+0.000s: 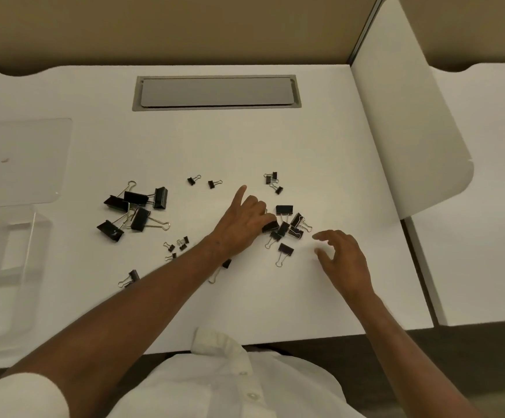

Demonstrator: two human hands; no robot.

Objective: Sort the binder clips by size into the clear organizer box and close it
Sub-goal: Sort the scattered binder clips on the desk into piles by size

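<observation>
black binder clips [284, 227] lie scattered on a white desk [245, 140], unsorted and in three sizes; a cluster of medium clips sits right of centre, one of them [285, 251] lying just apart on the near side of the cluster; five large clips [136, 212] are heaped to the left of centre, their wire handles crossing; small clips lie in loose groups: two [204, 181] toward the far side, a few [272, 181] beyond the medium cluster, several [177, 246] near the left forearm, and one [130, 278] at the forearm's near edge; the left hand [242, 224] reaches across into the medium cluster, index finger extended forward, the other fingers curled down onto a medium clip [270, 226] at the cluster's edge; whether that clip is actually pinched or only touched cannot be told; the right hand [343, 257] hovers just right of the cluster, fingers spread and loosely bent, holding nothing; the clear organizer box [7, 267] stands at the left edge of the desk, well apart from the clips, its lid [19, 161] lying flat and open on the far side, its compartments showing no clips; a grey cable hatch [216, 92] is set into the desk's far side; a white divider panel [408, 116] rises at the right; the person wears a white shirt [230, 384] with rolled sleeves.
</observation>
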